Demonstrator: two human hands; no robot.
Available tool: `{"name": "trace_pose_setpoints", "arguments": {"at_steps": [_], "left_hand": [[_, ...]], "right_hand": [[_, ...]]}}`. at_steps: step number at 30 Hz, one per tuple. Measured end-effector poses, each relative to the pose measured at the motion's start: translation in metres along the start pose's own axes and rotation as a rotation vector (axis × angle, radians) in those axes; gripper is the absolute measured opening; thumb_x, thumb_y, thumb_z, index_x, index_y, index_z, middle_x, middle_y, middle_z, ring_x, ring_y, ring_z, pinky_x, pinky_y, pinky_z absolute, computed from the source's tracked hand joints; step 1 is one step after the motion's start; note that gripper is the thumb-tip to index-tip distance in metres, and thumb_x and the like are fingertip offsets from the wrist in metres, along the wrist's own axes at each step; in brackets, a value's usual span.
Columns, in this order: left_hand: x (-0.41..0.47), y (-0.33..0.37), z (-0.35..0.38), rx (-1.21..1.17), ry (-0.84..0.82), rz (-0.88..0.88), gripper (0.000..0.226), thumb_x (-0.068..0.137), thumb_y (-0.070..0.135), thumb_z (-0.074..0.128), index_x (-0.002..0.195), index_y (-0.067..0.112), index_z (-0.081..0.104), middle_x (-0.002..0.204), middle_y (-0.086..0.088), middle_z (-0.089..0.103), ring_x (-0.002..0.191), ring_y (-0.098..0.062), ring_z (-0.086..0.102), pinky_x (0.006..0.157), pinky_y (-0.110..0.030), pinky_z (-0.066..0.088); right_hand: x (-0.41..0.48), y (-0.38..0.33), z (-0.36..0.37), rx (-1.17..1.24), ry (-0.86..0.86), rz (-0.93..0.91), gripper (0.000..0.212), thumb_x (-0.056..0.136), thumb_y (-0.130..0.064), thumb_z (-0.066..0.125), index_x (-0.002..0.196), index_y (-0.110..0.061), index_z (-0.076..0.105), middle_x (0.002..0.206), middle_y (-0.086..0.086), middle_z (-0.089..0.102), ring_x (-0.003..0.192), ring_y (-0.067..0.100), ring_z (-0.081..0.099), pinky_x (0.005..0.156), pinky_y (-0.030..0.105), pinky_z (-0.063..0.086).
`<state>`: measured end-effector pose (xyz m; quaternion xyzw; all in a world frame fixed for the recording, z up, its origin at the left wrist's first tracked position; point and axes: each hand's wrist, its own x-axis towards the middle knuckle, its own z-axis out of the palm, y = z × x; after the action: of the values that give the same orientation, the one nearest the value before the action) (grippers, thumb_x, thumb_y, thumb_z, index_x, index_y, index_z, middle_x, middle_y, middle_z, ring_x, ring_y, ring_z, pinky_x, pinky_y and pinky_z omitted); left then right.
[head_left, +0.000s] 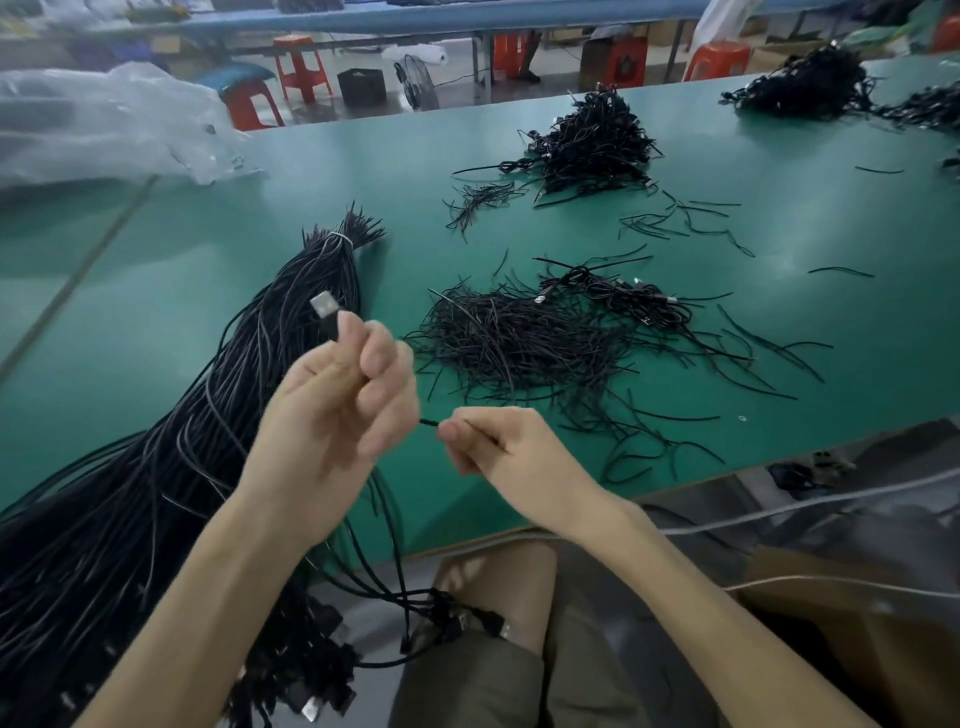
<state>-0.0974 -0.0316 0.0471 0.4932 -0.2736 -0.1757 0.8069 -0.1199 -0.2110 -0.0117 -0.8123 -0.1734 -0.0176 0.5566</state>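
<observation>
My left hand (337, 410) is raised over the table's near edge and grips a black USB cable, whose silver plug (324, 305) sticks up above my fingertips. My right hand (498, 447) sits just right of it and pinches the thin black cable (428, 422) that stretches between both hands. A thick bundle of black cables (218, 415), bound with a white tie (340, 238) near its far end, lies diagonally on the green table (311, 171) at the left and hangs over the near edge.
A loose heap of thin black ties (524, 338) lies right of the bundle, with finished coiled cables (623, 296) behind it. Further piles of coiled cables (592, 140) sit at the back. A clear plastic bag (104, 124) lies far left. Cardboard (857, 597) sits below the table at right.
</observation>
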Motion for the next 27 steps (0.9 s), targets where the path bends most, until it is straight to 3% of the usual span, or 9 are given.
{"name": "trace_pose_setpoints", "arguments": {"at_steps": [2, 5, 9, 11, 16, 18, 21, 24, 27], "left_hand": [[-0.006, 0.007, -0.006, 0.212, -0.095, -0.064, 0.046, 0.101, 0.051, 0.055, 0.067, 0.019, 0.058, 0.055, 0.011, 0.043, 0.046, -0.013, 0.033, 0.05, -0.029, 0.025], [-0.015, 0.001, -0.012, 0.829, -0.275, -0.283, 0.046, 0.101, 0.058, 0.049, 0.078, 0.025, 0.07, 0.058, 0.005, 0.058, 0.049, -0.013, 0.049, 0.052, -0.024, 0.038], [-0.012, -0.03, -0.018, 1.337, -0.05, -0.274, 0.03, 0.102, 0.043, 0.05, 0.113, 0.025, 0.072, 0.114, 0.027, 0.07, 0.101, 0.002, 0.065, 0.088, -0.013, 0.047], [-0.005, -0.036, -0.023, 1.263, 0.119, -0.125, 0.036, 0.104, 0.021, 0.054, 0.138, 0.012, 0.062, 0.143, 0.019, 0.053, 0.13, 0.0, 0.052, 0.105, -0.004, 0.032], [0.001, -0.03, -0.017, 0.441, 0.182, -0.01, 0.048, 0.109, 0.031, 0.037, 0.15, 0.01, 0.049, 0.15, 0.003, 0.056, 0.142, -0.012, 0.048, 0.117, -0.025, 0.036], [0.002, -0.025, -0.004, 0.206, 0.179, 0.02, 0.046, 0.11, 0.031, 0.033, 0.14, 0.006, 0.058, 0.14, -0.008, 0.064, 0.132, -0.022, 0.059, 0.11, -0.028, 0.046], [0.001, -0.014, 0.008, 0.079, 0.2, 0.011, 0.043, 0.108, 0.036, 0.038, 0.096, 0.014, 0.073, 0.079, 0.0, 0.062, 0.069, -0.016, 0.059, 0.077, -0.026, 0.054], [-0.006, -0.007, 0.003, 0.29, 0.053, -0.028, 0.045, 0.105, 0.043, 0.045, 0.07, 0.022, 0.063, 0.062, 0.003, 0.037, 0.054, -0.016, 0.03, 0.058, -0.025, 0.028], [-0.015, -0.01, -0.006, 0.796, -0.144, -0.187, 0.046, 0.102, 0.055, 0.047, 0.077, 0.025, 0.071, 0.062, 0.005, 0.046, 0.055, -0.012, 0.042, 0.055, -0.021, 0.034]], "right_hand": [[0.006, 0.007, -0.013, -0.108, -0.009, 0.034, 0.048, 0.095, -0.05, 0.057, 0.063, -0.014, 0.056, 0.056, -0.009, 0.051, 0.054, 0.004, 0.043, 0.057, 0.02, 0.033], [0.014, 0.011, -0.029, -0.23, -0.015, 0.074, 0.046, 0.097, -0.043, 0.065, 0.062, -0.014, 0.058, 0.051, -0.014, 0.054, 0.048, 0.002, 0.046, 0.052, 0.022, 0.033], [0.019, -0.003, -0.032, -0.205, 0.089, -0.026, 0.049, 0.105, -0.043, 0.051, 0.064, -0.018, 0.058, 0.051, -0.012, 0.049, 0.049, 0.006, 0.044, 0.056, 0.016, 0.032], [0.017, -0.011, -0.026, -0.141, 0.12, -0.072, 0.049, 0.108, -0.039, 0.048, 0.066, -0.016, 0.059, 0.053, -0.009, 0.047, 0.05, 0.007, 0.042, 0.056, 0.016, 0.03], [0.01, -0.012, -0.002, 0.068, 0.088, -0.068, 0.047, 0.109, -0.038, 0.045, 0.068, -0.017, 0.056, 0.06, 0.009, 0.05, 0.054, 0.01, 0.04, 0.058, 0.024, 0.033], [0.01, -0.002, 0.006, 0.075, 0.061, -0.023, 0.047, 0.109, -0.036, 0.047, 0.066, -0.017, 0.054, 0.06, 0.002, 0.052, 0.056, 0.008, 0.042, 0.059, 0.025, 0.034], [0.014, 0.015, 0.002, 0.001, 0.047, 0.009, 0.049, 0.106, -0.033, 0.056, 0.062, -0.01, 0.049, 0.056, -0.003, 0.045, 0.054, 0.007, 0.038, 0.057, 0.023, 0.03], [0.021, 0.022, -0.014, -0.141, 0.038, -0.031, 0.06, 0.093, -0.051, 0.066, 0.06, -0.006, 0.045, 0.056, 0.002, 0.039, 0.055, 0.009, 0.031, 0.053, 0.023, 0.025], [0.028, 0.023, -0.029, -0.373, 0.046, -0.039, 0.064, 0.087, -0.07, 0.057, 0.063, -0.01, 0.056, 0.061, 0.007, 0.053, 0.062, 0.015, 0.041, 0.062, 0.029, 0.034]]}}
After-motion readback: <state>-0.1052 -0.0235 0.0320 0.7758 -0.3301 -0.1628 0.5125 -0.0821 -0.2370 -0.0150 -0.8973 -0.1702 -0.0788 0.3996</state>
